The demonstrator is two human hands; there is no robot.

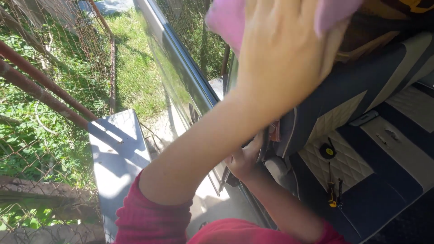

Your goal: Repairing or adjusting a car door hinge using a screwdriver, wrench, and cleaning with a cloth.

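While the left hand (pixel 282 54) is pressing flat, fingers together, on a pink cloth (pixel 226 20) at the top centre, the right hand (pixel 244 158) is curling shut around the door frame edge (pixel 264 149) below it. The cloth is lying directly under and above the left palm, against the car seat (pixel 357 99) stretching toward the lower right.

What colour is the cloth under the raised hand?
Pink; the cloth shows best in the head view, under the left hand.
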